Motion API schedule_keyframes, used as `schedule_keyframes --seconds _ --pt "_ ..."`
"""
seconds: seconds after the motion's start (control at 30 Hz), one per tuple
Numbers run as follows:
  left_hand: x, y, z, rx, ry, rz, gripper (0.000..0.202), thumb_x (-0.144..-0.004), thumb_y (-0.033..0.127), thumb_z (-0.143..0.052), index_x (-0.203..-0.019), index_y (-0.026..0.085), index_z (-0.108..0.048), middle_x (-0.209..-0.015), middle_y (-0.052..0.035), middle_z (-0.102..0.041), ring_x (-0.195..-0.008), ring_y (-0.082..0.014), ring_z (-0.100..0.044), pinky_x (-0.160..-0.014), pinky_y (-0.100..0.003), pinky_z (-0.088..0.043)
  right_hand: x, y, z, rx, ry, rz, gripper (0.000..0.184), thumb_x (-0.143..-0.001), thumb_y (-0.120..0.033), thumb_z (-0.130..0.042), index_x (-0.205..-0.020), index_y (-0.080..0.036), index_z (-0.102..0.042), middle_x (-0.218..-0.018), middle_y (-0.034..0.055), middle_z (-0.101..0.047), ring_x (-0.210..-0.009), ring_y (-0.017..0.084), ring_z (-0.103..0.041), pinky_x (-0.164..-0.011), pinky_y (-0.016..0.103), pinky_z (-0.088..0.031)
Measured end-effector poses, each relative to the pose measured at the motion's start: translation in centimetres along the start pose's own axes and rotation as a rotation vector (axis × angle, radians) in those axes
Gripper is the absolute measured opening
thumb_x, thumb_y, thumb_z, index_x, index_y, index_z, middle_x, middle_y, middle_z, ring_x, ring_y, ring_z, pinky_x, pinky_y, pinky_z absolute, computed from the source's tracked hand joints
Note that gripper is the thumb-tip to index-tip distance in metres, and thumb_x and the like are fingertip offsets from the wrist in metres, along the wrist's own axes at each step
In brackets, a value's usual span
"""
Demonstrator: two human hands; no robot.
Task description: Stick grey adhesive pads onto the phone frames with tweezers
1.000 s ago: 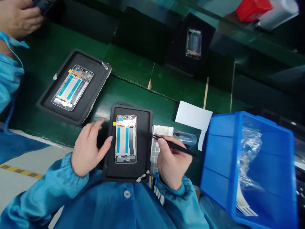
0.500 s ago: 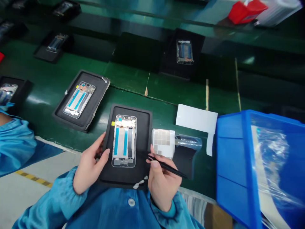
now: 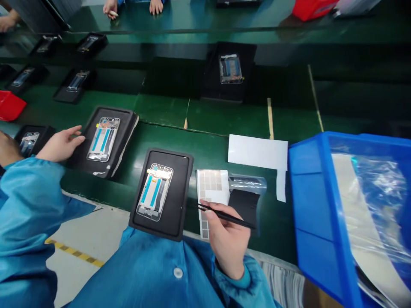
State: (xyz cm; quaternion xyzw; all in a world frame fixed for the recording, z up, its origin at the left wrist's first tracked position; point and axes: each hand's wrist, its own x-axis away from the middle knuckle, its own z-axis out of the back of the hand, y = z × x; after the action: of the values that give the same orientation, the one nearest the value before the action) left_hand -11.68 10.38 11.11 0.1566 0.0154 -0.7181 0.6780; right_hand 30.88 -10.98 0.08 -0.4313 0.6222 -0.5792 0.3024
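My left hand (image 3: pixel 62 144) reaches to the far left, fingers stretched out and slightly apart at the left edge of a stack of black trays (image 3: pixel 77 160). On the top tray lies an opened phone body (image 3: pixel 104 140) with blue strips. In my right hand (image 3: pixel 229 239) is a pair of black tweezers (image 3: pixel 231 218), tips pointing left over a white sheet of grey square stickers (image 3: pixel 210 182). Directly before me, another black tray (image 3: pixel 175 201) sits tilted at the bench edge, holding a second opened phone body (image 3: pixel 155 192). Neither hand touches that tray.
A blue bin (image 3: pixel 313 205) with plastic film stands at the right. A white paper (image 3: pixel 257 152) and a black sheet (image 3: pixel 244 205) lie beside the stickers. Further trays with phone bodies line the left and back. A co-worker's hand (image 3: pixel 9 147) is at the far left.
My left hand has let go of the near tray and moved left to the tray stack. The near tray now sits tilted. The tweezers stay in my right hand, now over the stickers.
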Motion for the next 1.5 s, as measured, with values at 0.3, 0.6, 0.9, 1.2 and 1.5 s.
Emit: schedule_keyframes --seconds 0.3,0.6,0.9,1.2,1.5 --pt "5.6 19.3 -2.9 0.158 -0.222 -0.592 0.028 -0.098 0.031 -0.054 -0.121 0.020 -0.064 -0.118 -0.0070 -0.067 -0.112 -0.0223 -0.062 -0.099 -0.039 -0.051 -1.0 1.0 6.3 0.198 0.214 -0.012 0.021 -0.075 -0.029 -0.084 -0.093 -0.020 -0.078 -0.087 0.0079 -0.080 -0.073 0.024 -0.076 -0.067 0.037 -0.064" --pt "11.1 32.0 -11.6 0.031 -0.499 -0.913 0.047 -0.082 0.034 -0.077 -0.123 0.013 -0.064 -0.135 -0.0133 -0.062 -0.123 -0.0323 -0.057 -0.100 -0.044 -0.047 -4.5 -0.8 8.5 0.484 -0.115 0.140 0.013 -0.079 -0.032 -0.082 -0.088 -0.023 -0.079 -0.089 0.0047 -0.080 -0.082 0.022 -0.075 -0.080 0.038 -0.062" --pt "11.8 31.5 -12.6 -0.025 -0.520 -0.892 0.064 -0.078 0.037 -0.081 -0.133 0.012 -0.059 -0.142 -0.0137 -0.058 -0.131 -0.0342 -0.052 -0.106 -0.044 -0.044 -5.5 0.5 6.9 0.513 -0.276 0.256 0.009 -0.083 -0.029 -0.078 -0.090 -0.024 -0.078 -0.087 0.0026 -0.080 -0.079 0.020 -0.075 -0.077 0.034 -0.061" --pt "11.7 31.7 -12.6 -0.054 -0.555 -0.896 0.066 -0.080 0.042 -0.079 -0.135 0.014 -0.058 -0.144 -0.0137 -0.057 -0.134 -0.0333 -0.050 -0.108 -0.043 -0.043 -5.7 0.7 7.5 0.454 -0.329 0.249 0.008 -0.084 -0.026 -0.079 -0.092 -0.025 -0.078 -0.089 0.0025 -0.080 -0.079 0.020 -0.074 -0.075 0.035 -0.061" --pt "11.6 31.6 -12.4 -0.055 -0.567 -0.894 0.067 -0.080 0.042 -0.079 -0.136 0.013 -0.057 -0.145 -0.0124 -0.056 -0.134 -0.0334 -0.050 -0.108 -0.043 -0.042 -5.6 0.7 7.2 0.467 -0.309 0.269 0.008 -0.084 -0.023 -0.079 -0.091 -0.026 -0.078 -0.089 0.0017 -0.080 -0.079 0.020 -0.074 -0.075 0.035 -0.060"
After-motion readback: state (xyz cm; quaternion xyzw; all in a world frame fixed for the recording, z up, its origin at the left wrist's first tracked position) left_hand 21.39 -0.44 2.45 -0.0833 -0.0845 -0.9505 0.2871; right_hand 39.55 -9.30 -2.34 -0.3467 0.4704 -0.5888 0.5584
